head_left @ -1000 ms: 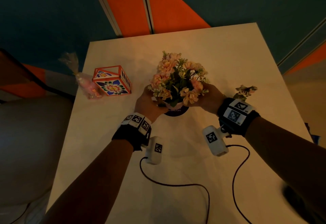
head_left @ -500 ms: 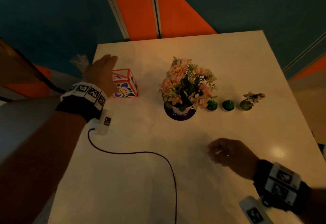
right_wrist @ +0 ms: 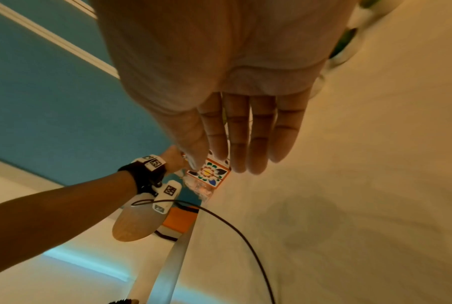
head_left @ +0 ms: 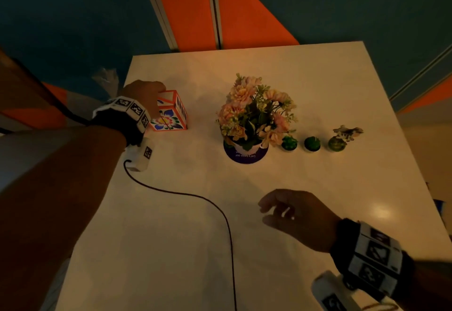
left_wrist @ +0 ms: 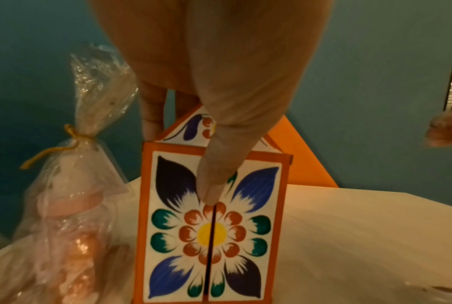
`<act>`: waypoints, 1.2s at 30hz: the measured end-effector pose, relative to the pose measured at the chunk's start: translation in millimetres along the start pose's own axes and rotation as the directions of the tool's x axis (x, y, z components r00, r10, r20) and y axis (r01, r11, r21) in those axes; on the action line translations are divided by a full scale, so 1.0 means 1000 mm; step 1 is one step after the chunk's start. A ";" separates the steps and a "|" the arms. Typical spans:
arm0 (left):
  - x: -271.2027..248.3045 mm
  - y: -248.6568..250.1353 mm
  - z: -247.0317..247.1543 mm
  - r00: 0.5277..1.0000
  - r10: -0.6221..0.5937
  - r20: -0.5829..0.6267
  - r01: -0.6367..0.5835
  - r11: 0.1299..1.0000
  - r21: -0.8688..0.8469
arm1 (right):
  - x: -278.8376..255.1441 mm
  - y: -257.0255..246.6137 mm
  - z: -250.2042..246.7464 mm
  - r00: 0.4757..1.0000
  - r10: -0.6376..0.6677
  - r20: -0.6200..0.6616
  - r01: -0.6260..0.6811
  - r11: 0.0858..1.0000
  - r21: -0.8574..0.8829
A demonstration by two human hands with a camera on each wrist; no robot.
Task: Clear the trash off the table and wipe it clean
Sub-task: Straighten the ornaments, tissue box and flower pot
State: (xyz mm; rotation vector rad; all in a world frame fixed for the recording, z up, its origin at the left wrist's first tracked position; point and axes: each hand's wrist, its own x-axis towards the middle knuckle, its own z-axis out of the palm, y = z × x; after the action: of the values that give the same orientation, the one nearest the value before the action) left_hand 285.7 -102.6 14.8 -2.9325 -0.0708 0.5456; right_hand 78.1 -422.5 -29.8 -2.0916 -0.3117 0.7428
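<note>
A small painted box [head_left: 171,114] with orange edges and a flower pattern stands near the table's left edge. My left hand [head_left: 146,92] grips it from above: in the left wrist view the thumb [left_wrist: 211,185] presses on the box's flowered front [left_wrist: 211,236] and the fingers [left_wrist: 152,115] reach down behind its top. A tied cellophane bag [left_wrist: 71,205] with pink contents lies just left of the box, at the table edge. My right hand [head_left: 293,212] hovers over the near right of the white table [head_left: 318,90], fingers straight [right_wrist: 240,144], holding nothing.
A pot of pink artificial flowers [head_left: 254,114] stands mid-table on a purple coaster [head_left: 244,157]. To its right sit three small green ornaments [head_left: 312,143] in a row and a small figurine [head_left: 348,132]. A black cable [head_left: 195,195] trails across the near table.
Both hands have let go of the flower pot. My left hand swung to the left and took hold of the painted box; my right hand drew back to the near right, its fingers straightening.
</note>
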 end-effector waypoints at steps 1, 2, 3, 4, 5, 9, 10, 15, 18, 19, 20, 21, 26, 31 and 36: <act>-0.001 0.001 0.000 1.000 -0.008 -0.002 0.008 1.000 0.004 | 0.006 -0.007 -0.001 0.999 -0.032 -0.013 0.031 0.999 -0.019; -0.002 0.002 0.001 1.000 -0.016 -0.004 0.016 1.000 0.001 | 0.012 -0.016 -0.001 0.997 -0.068 -0.032 0.067 0.997 -0.032; -0.003 0.001 0.001 1.000 -0.020 -0.007 0.020 1.000 -0.012 | 0.019 -0.027 -0.001 0.992 -0.110 -0.056 0.108 0.993 -0.037; -0.004 0.000 0.001 1.000 -0.020 -0.012 0.019 0.999 -0.030 | 0.028 -0.041 -0.001 0.984 -0.155 -0.086 0.152 0.988 -0.038; -0.004 0.000 0.000 1.000 -0.017 -0.014 0.016 0.999 -0.043 | 0.038 -0.058 0.000 0.972 -0.201 -0.121 0.197 0.979 -0.047; -0.006 -0.001 0.001 1.000 0.004 -0.028 -0.007 0.996 -0.090 | 0.091 -0.122 0.005 0.928 -0.316 -0.196 0.288 0.945 -0.158; -0.007 -0.003 0.001 0.999 0.015 -0.047 -0.021 0.993 -0.116 | 0.104 -0.135 0.005 0.933 -0.303 -0.193 0.268 0.945 -0.187; -0.018 -0.012 0.008 0.990 0.071 -0.120 -0.106 0.943 -0.315 | 0.159 -0.175 -0.001 0.988 -0.115 -0.105 0.072 0.935 -0.348; -0.023 -0.015 0.013 0.977 0.138 -0.162 -0.180 0.941 -0.286 | 0.179 -0.179 0.006 0.995 -0.036 -0.089 -0.007 0.896 -0.444; -0.025 -0.016 0.014 0.972 0.159 -0.175 -0.203 0.940 -0.274 | 0.184 -0.179 0.007 0.995 -0.025 -0.092 -0.022 0.877 -0.480; -0.027 -0.016 0.016 0.967 0.176 -0.182 -0.220 0.939 -0.264 | 0.188 -0.178 0.008 0.995 -0.020 -0.096 -0.034 0.848 -0.529; -0.029 -0.016 0.017 0.961 0.195 -0.195 -0.242 0.934 -0.262 | 0.191 -0.179 0.008 0.995 -0.021 -0.100 -0.042 0.808 -0.588; -0.031 -0.005 0.023 0.945 0.256 -0.201 -0.306 0.909 -0.283 | 0.201 -0.176 -0.001 0.995 -0.065 -0.075 -0.016 0.645 -0.764; -0.033 0.010 0.026 0.934 0.301 -0.190 -0.348 0.886 -0.305 | 0.203 -0.166 -0.009 0.999 0.034 -0.022 -0.039 0.673 -0.739; -0.038 0.020 0.032 0.936 0.303 -0.182 -0.347 0.886 -0.309 | 0.198 -0.156 -0.005 0.999 0.032 -0.034 -0.047 0.676 -0.735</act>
State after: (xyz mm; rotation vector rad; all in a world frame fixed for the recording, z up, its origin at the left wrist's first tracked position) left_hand 239.5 -120.3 -4.6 -3.3324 0.3924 0.4179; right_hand 245.4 -241.3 20.6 -2.8815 -0.6448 0.6823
